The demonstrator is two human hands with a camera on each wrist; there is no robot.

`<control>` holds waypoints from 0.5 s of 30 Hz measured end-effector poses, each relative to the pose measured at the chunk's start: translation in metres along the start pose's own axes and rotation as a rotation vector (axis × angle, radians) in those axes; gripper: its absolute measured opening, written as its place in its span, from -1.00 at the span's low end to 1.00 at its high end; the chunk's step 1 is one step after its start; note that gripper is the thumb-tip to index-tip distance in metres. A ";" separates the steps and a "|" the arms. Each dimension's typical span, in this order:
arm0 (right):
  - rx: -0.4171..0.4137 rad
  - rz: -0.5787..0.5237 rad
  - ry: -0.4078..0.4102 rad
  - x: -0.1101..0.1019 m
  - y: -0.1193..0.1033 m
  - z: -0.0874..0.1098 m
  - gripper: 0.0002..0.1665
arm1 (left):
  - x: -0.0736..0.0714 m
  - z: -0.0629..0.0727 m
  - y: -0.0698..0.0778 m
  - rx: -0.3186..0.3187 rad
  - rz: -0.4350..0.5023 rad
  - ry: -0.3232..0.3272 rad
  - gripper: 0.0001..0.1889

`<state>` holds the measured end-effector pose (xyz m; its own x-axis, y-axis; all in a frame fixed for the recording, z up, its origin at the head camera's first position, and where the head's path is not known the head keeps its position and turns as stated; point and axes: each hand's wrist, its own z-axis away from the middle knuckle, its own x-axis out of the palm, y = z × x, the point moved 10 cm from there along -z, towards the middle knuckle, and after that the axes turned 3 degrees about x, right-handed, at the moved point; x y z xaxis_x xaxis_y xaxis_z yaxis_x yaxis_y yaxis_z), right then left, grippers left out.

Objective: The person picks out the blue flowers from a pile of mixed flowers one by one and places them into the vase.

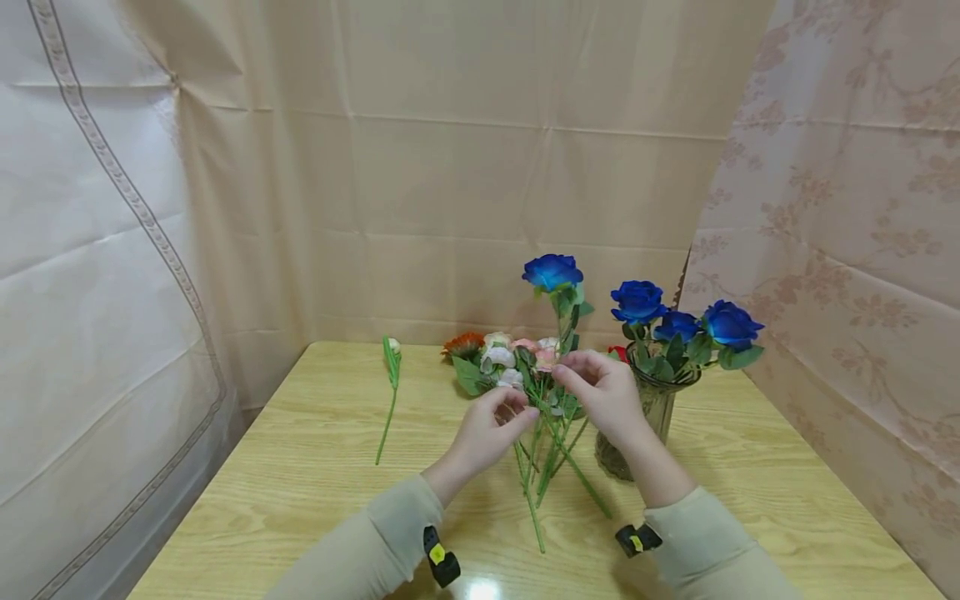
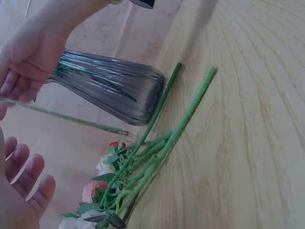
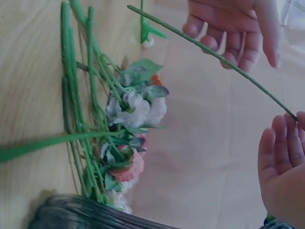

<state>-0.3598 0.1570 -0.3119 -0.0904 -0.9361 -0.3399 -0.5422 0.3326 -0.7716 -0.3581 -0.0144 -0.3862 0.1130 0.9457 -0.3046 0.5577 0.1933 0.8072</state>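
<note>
My right hand [image 1: 606, 398] pinches the stem of a blue rose [image 1: 553, 272], held upright above the table with its bloom at the top. In the right wrist view, the thin green stem [image 3: 238, 71] slants from that hand across my left hand [image 3: 233, 33]. The left hand's fingers are spread and relaxed, close to the stem's lower part and not curled round it. Right of the hands stands a ribbed, smoky glass vase [image 1: 657, 407] holding several blue roses [image 1: 637, 302]. Its body [image 2: 109, 86] appears sideways in the left wrist view.
Behind and below the hands, a pile of artificial flowers lies on the wooden table [image 1: 315, 500]: white ones [image 1: 498, 358], pink ones and an orange one [image 1: 463, 344], stems toward me. A white tulip [image 1: 392, 367] lies apart at the left. Curtains [image 1: 450, 183] surround the table.
</note>
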 end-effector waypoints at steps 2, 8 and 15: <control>-0.010 -0.020 0.001 -0.005 -0.004 -0.001 -0.81 | -0.002 0.000 -0.001 0.007 0.013 0.010 -0.81; -0.014 -0.059 0.016 -0.022 -0.014 -0.006 -0.78 | -0.007 0.000 0.000 0.028 0.010 0.007 -0.77; -0.029 -0.092 0.023 -0.038 -0.034 -0.010 -0.79 | -0.009 -0.003 0.005 0.066 -0.032 0.010 -0.66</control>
<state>-0.3462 0.1802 -0.2681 -0.0584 -0.9650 -0.2558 -0.5731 0.2422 -0.7829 -0.3594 -0.0215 -0.3776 0.0861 0.9420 -0.3244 0.6138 0.2063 0.7621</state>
